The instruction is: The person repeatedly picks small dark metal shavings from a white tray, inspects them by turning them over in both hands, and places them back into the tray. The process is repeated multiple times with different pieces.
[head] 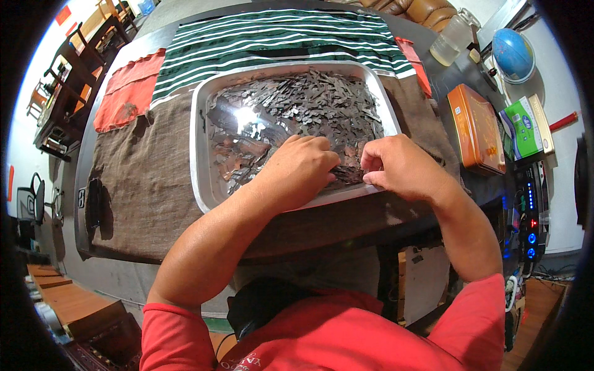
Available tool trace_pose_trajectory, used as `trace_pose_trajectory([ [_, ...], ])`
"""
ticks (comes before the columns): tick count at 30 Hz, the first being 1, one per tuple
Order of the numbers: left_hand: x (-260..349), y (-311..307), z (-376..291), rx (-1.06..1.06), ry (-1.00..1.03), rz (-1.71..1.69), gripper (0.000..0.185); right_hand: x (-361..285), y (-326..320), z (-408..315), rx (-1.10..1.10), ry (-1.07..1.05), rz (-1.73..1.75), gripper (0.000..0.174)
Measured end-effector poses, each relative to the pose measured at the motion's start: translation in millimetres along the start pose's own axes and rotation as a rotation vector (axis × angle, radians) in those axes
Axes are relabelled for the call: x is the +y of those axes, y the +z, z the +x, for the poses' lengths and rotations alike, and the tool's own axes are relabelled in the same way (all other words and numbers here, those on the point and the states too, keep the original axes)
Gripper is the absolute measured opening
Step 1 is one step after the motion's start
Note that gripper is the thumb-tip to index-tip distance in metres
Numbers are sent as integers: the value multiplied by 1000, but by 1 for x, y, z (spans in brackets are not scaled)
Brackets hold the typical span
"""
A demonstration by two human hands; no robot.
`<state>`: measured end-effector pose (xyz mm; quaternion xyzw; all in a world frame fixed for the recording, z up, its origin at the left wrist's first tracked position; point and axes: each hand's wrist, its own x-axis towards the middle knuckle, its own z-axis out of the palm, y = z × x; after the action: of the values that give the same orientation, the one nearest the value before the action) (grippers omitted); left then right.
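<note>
A pale rectangular tray [200, 139] with rounded corners lies before me, holding a great heap of small flat dark metal pieces [320, 102]. Over its near side, my left hand [297, 167] is bent with curled fingers, their tips mostly hidden. My right hand [399, 162] is at the near right corner, thumb and forefinger bent towards each other low over the pieces. Whether either hand grips a piece is too small to tell. Reddish-brown patches [232, 162] show among the metal at the left, and a bright glare covers part of the heap.
The tray stands on brown cloth [153, 185], with a green-and-white striped cloth [278, 37] behind it. To the right are an orange tin box [475, 130], a green packet [522, 125], a blue globe [513, 53], a clear jug [450, 41] and a lit electronic unit [531, 208].
</note>
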<state>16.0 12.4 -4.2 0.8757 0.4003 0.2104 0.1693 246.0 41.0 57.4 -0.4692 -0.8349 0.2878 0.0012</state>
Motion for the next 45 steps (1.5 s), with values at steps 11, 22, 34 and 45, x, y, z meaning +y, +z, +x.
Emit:
trace_pose_trajectory([
  [11,1,0,1,-6,4,13,17,1,10,6,4,-50,47,14],
  [22,1,1,2,-8,1,8,18,5,9,5,48,-113,72,31],
  [34,-1,3,2,9,10,23,21,11,29,12,185,-332,-69,16],
  [45,-1,2,3,-2,-8,-5,19,6,30,6,243,-242,135,15],
])
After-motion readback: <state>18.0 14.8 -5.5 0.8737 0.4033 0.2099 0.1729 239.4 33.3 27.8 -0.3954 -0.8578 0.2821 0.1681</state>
